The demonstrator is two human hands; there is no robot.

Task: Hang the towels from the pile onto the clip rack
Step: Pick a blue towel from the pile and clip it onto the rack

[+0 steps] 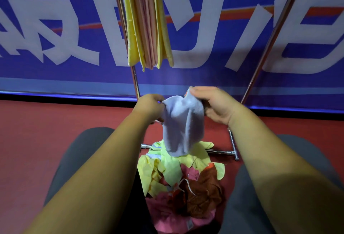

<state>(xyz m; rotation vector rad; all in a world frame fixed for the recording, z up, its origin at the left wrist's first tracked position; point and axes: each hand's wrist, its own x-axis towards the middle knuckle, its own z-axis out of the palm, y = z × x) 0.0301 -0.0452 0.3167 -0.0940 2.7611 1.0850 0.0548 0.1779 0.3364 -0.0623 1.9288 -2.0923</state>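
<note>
The left hand (149, 106) pinches one top corner of a small, soft, pale blue towel (181, 127). The right hand (214, 103) pinches the other top corner. The towel hangs between them, just above the pile of yellow, pink and brown towels (178, 181) on the red floor (37, 140). Higher up, yellow and pink towels (147, 25) hang on the shiny metal rack (264, 47). I think pulling the top edge flat and straight first will help a clip hold it well.
</note>
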